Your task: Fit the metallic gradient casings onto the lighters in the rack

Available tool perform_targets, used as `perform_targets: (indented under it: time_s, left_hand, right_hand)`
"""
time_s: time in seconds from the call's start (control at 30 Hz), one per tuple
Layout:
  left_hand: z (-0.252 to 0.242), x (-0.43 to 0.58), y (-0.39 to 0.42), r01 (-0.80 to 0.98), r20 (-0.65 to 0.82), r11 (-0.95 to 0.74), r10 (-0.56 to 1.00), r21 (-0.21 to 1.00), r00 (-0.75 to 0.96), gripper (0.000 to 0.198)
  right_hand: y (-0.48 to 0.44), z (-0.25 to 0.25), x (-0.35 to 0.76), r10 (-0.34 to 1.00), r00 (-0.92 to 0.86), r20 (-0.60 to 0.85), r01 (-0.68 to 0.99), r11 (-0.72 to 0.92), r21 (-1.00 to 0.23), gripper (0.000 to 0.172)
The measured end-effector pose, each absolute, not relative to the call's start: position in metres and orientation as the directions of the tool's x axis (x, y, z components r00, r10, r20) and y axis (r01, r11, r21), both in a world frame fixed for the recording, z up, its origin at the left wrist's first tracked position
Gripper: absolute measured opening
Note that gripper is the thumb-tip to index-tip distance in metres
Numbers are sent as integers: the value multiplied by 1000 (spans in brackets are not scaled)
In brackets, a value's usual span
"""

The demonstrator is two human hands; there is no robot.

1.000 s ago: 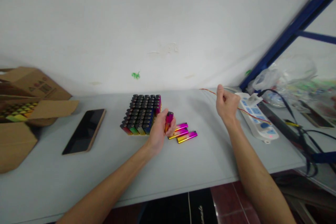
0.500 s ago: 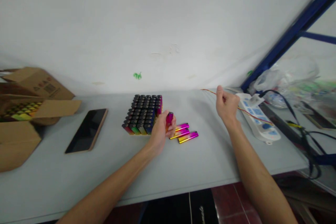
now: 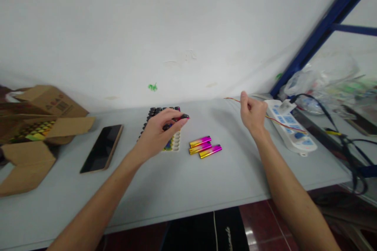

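Note:
My left hand (image 3: 156,129) is over the near right part of a pale slotted tray (image 3: 176,143). Its thumb and fingers pinch a small metallic stick (image 3: 185,117) with a black end; most of the stick is hidden. Black-ended sticks (image 3: 153,110) stand upright in rows in the tray, partly covered by the hand. To the right lie several loose pink-and-yellow sticks (image 3: 200,148). My right hand (image 3: 253,113) is closed, thumb up, left of a white power strip (image 3: 290,125). A thin red-and-yellow wire (image 3: 282,123) shows on both sides of that fist; its contents are hidden.
A black phone (image 3: 101,149) lies left of the tray. Further left, an open cardboard box (image 3: 70,127) holds more sticks. Dark cables (image 3: 350,157), plastic bags (image 3: 303,86) and a blue metal frame (image 3: 318,27) are at the right. A white wall backs the table.
My left hand has moved left from beside the loose sticks to over the tray, carrying a stick. Empty slots now show at the tray's right side. My right hand keeps its pose.

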State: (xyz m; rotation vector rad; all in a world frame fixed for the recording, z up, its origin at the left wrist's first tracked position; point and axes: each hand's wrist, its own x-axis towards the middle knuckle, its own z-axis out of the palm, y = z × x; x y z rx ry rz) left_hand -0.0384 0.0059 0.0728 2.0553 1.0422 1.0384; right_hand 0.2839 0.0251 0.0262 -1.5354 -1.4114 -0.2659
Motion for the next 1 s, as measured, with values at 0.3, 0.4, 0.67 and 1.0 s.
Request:
perform_targets:
  time_s: [0.3,0.4,0.67,1.0]
  left_hand:
    - [72,-74,45,681,258,-628,777,376,575,31]
    - [72,-70,45,685,179,-674,737,278,652,29]
    - [83,-62,44,721,46,-679,731,137,680,26]
    - [73,-54,39,745,127,-666,741,16,660,22]
  right_hand:
    - [25,28,283,623,286,728,845,194,-498,73]
    - [26,28,283,611,282,740,835,224,-503,75]
    - [26,28,284,604,267,751,828,254,-499,73]
    - [26,29,284,605,276,747,829,243,-504,73]
